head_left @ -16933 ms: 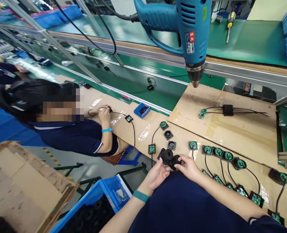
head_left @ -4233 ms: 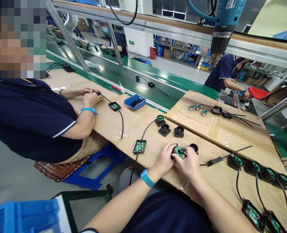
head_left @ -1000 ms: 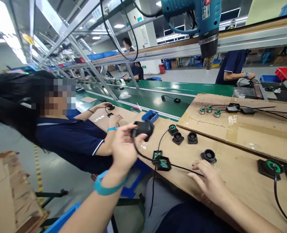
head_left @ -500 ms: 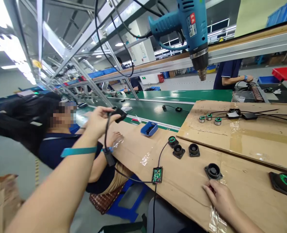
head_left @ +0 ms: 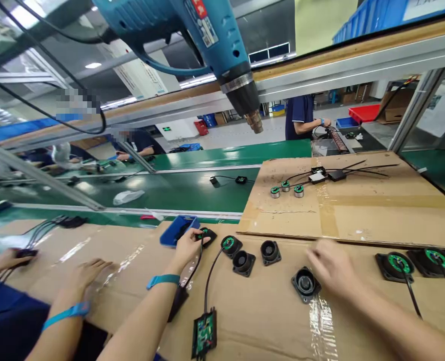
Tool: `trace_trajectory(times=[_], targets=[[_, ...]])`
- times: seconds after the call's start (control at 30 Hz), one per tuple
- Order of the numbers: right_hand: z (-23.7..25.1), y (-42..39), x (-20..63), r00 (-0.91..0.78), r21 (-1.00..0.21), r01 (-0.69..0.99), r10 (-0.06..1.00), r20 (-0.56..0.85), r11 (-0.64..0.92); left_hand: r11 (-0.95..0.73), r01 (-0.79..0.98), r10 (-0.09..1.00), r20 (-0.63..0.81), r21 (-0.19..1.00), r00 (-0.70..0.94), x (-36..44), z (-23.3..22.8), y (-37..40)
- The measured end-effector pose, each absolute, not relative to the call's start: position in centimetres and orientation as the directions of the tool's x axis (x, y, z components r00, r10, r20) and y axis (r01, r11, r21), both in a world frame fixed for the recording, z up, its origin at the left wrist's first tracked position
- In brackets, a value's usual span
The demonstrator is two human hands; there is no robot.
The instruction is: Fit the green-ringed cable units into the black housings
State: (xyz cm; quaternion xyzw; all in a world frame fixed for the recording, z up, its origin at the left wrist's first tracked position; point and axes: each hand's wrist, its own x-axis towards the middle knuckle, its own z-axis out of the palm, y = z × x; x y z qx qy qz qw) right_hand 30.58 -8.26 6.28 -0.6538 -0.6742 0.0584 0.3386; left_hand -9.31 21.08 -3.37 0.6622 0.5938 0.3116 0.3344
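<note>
- Cardboard sheeting (head_left: 267,321) covers the bench of a factory line, with a green conveyor belt (head_left: 177,188) running behind it and a blue heat gun (head_left: 192,35) hanging overhead, nozzle down.
- Taking the blue tray (head_left: 175,229) at the cardboard's far edge as landmark: the left hand (head_left: 187,245) is just right of it, fingers closed around a small black fan module (head_left: 203,234) with a green disc on top.
- A black cable (head_left: 196,263) runs from that module back toward the person, so the held part's long line points away from the body toward the belt.
- Farther right of the tray stand a second green-topped module (head_left: 230,244), then two bare black housings (head_left: 244,261) (head_left: 270,251); a lead from the green-topped one ends at a small circuit board (head_left: 204,333) on the near side.
- The right hand (head_left: 331,268) is blurred, well to the right of the tray, above the cardboard and just beside a lone black housing (head_left: 305,284); whether it touches the housing I cannot tell, and its fingers look loosely spread, holding nothing.
- That lone housing lies just left and nearer the body from the right hand, far closer to it than to the left hand.
- Left of the tray, a co-worker's hand (head_left: 90,273) with a blue wristband rests flat on the cardboard.
</note>
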Motion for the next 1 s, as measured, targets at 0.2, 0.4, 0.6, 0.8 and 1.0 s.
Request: trace_trajectory(times=[0.2,0.4,0.6,0.8,1.0], targets=[[7.0,8.6,39.6,0.189,-0.09,0.981,0.951,0.245,-0.172,-0.093,0.639,0.995,0.046,0.764,0.089,-10.4,-1.5,20.3],[6.1,13.2,41.4,0.18,-0.012,0.984,0.983,0.043,-0.18,-0.268,0.693,0.954,0.283,0.67,0.095,-7.9,6.3,11.0],[6.8,10.7,41.0,0.236,-0.007,0.972,0.972,-0.012,-0.236,-0.387,0.358,0.833,0.155,0.85,0.532,3.9,5.4,-2.3],[9.1,3.2,38.1,0.25,-0.004,0.968,0.968,0.016,-0.25,-0.221,0.168,0.803,0.082,0.961,0.591,13.1,-1.2,-7.0],[9.0,-8.7,32.8,0.157,-0.201,0.97,0.985,0.075,-0.139,-0.3,0.118,0.823,0.194,0.947,0.534,11.8,-2.1,-6.6]])
